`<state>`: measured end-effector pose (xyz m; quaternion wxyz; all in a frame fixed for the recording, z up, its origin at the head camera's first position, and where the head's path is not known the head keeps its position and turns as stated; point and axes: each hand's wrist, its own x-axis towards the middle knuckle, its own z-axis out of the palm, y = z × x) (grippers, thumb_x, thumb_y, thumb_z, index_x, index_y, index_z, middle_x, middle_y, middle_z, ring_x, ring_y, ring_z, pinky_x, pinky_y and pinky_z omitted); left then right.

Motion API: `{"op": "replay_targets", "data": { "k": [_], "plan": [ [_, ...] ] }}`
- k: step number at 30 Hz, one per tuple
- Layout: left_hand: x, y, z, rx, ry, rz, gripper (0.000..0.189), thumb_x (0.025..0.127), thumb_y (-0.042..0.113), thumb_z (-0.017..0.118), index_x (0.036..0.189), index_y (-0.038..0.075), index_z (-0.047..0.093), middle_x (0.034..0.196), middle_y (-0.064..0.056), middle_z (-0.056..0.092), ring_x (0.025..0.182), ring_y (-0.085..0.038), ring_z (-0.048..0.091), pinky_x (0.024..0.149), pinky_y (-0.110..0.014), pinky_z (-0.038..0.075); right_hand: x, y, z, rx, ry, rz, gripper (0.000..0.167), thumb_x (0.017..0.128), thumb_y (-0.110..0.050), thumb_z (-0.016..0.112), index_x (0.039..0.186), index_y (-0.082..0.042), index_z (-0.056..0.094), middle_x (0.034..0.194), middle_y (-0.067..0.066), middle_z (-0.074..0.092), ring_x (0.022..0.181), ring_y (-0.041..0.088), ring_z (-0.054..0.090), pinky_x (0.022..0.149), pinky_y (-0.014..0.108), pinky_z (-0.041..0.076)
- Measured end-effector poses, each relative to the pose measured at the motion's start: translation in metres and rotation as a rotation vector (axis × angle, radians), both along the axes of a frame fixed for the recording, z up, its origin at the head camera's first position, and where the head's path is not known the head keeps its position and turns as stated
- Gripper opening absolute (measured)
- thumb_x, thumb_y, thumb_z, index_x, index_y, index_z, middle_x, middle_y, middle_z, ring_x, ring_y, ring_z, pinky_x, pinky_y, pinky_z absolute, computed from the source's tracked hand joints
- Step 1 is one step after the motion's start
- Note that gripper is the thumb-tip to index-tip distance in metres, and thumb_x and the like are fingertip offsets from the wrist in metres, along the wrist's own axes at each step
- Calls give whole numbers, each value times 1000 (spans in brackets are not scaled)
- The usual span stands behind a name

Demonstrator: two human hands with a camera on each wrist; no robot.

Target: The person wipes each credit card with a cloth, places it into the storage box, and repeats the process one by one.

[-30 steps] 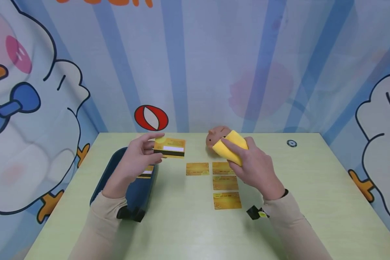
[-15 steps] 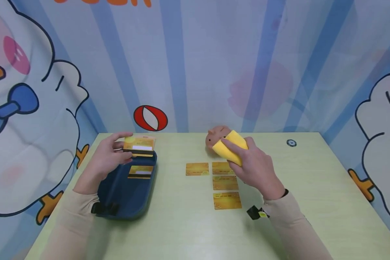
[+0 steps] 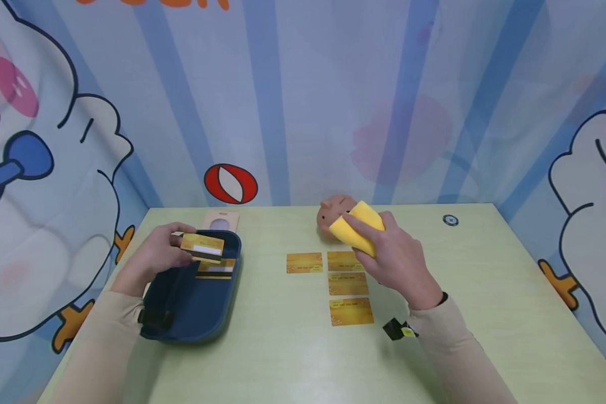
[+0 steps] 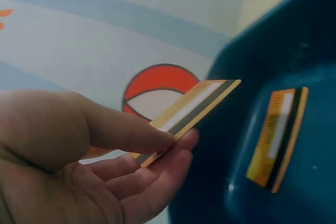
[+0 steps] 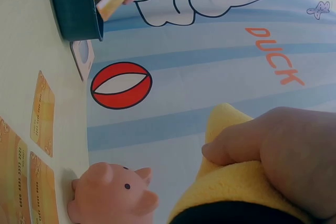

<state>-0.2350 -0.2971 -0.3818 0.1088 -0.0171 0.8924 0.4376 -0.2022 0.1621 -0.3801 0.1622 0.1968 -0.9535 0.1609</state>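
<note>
My left hand (image 3: 164,247) pinches a gold bank card (image 3: 202,247) between thumb and fingers, its stripe side showing. The card is tilted above the far part of a dark blue tray (image 3: 202,308). Inside that tray lies a second bank card (image 4: 278,140), stripe side up, partly overlapped by the held one in the head view. My right hand (image 3: 399,261) grips a folded yellow cloth (image 3: 357,229) in front of a pink piggy bank (image 3: 330,216). The cloth hides part of the piggy bank in the head view.
Several gold cards lie face up mid-table, among them a single card (image 3: 304,263) left of a column with a near card (image 3: 351,312). Behind the tray is a pale pink card-like piece (image 3: 222,220). A round chip (image 3: 450,220) lies at the back right. A printed curtain borders the table.
My left hand has carried the bank card left over the tray, then lowered it. The pale pink piece behind the tray is now uncovered. My right hand and cloth stay in place.
</note>
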Motion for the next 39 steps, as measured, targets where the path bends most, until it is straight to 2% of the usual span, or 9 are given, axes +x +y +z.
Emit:
{"op": "replay_targets", "data": {
  "k": [6,9,17,22,28,35,39],
  "plan": [
    [-4,4,-17,-19,-75,-42,62,90,-13,66,147,-12,44,118,-32,63,93,-29,71,77,-41,66,0,0,1,-7,-5,2,64,95,-24,74,155,-33,54,125,25,54,65,23,53,47,37,48],
    [-5,7,-23,-14,-108,-30,61,90,-13,65,147,-11,44,121,-33,61,95,-31,72,77,-40,66,0,0,2,-7,-4,4,64,95,-25,74,156,-33,53,125,25,54,65,23,53,47,36,47],
    [-12,17,-33,-20,-129,-28,67,86,-16,70,147,-12,43,124,-36,60,97,-35,73,74,-40,66,0,1,2,-2,-11,-6,65,95,-25,74,156,-33,53,126,25,53,67,23,53,47,37,48],
    [-15,22,-34,-54,-129,-16,68,86,-14,65,149,-12,42,128,-38,58,94,-34,74,74,-41,66,-1,2,1,-1,-15,-6,65,95,-25,74,156,-33,53,126,25,53,66,23,53,48,37,48],
    [-14,30,-30,-126,-142,-26,69,86,-9,65,151,-11,40,131,-37,55,99,-36,71,75,-41,66,-1,3,1,-2,-8,-11,66,95,-25,75,156,-33,52,126,25,53,67,24,54,48,38,49],
    [-12,31,-27,-235,-150,-35,62,91,-3,62,148,-13,41,126,-35,57,87,-29,71,72,-40,65,0,3,2,0,-6,-21,65,95,-25,76,155,-33,54,127,25,53,68,24,56,49,39,51],
    [-12,31,-26,-281,-160,-26,60,94,2,63,149,-12,41,132,-37,54,95,-34,70,77,-43,65,0,3,2,-4,-6,-25,66,94,-25,76,155,-33,54,128,25,53,71,25,57,50,40,52]
  ]
}}
